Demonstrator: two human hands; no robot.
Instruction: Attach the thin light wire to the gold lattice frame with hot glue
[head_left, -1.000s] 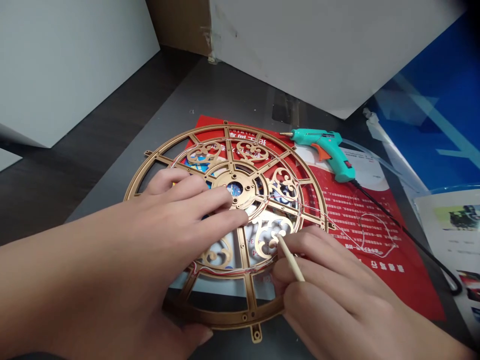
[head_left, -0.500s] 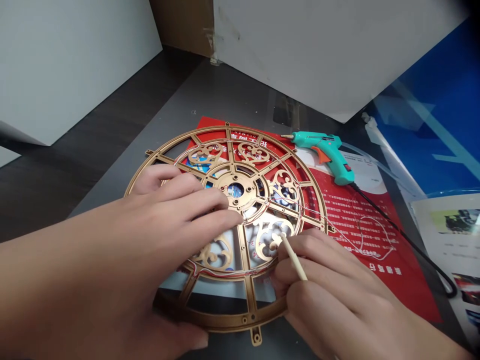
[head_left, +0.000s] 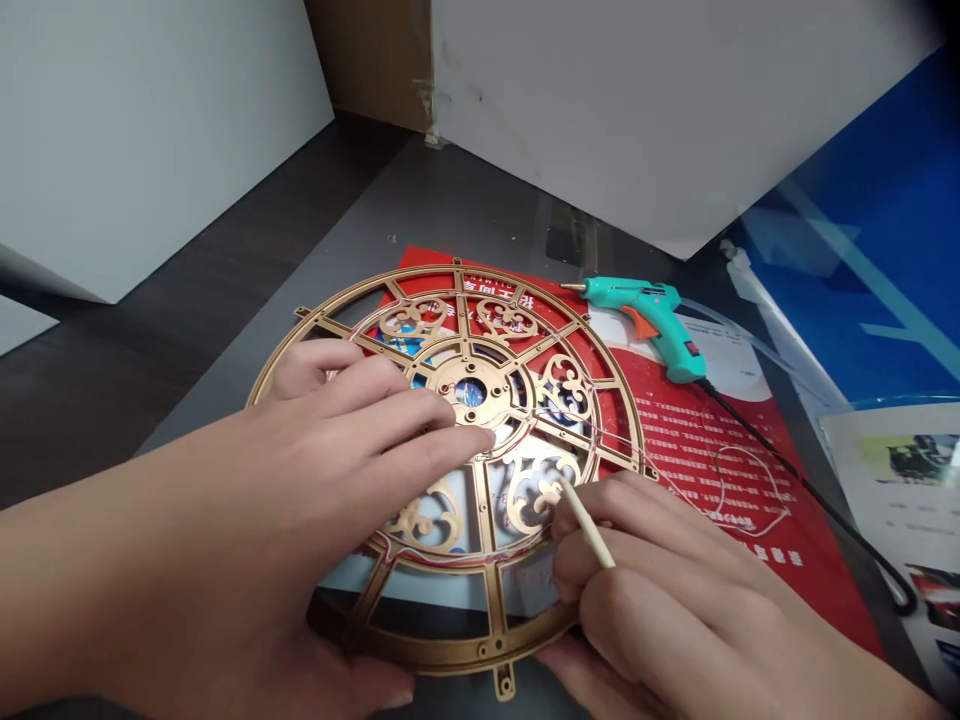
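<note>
Left hand (head_left: 352,450): bare, slender tapering fingers, short thumbnail, over the gold fretwork wheel (head_left: 517,280)
Right hand (head_left: 660,590): bare, slender fingers, at the wheel's lower right
Left forearm (head_left: 127,570): bare, smooth, left of the wheel

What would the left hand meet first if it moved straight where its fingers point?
Probably the gold wheel's inner ring, just past the fingertips of the left hand; depth is unclear.

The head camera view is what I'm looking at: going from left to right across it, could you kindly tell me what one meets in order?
White board → left hand → right hand holding a wooden stick → printed sheet
</note>
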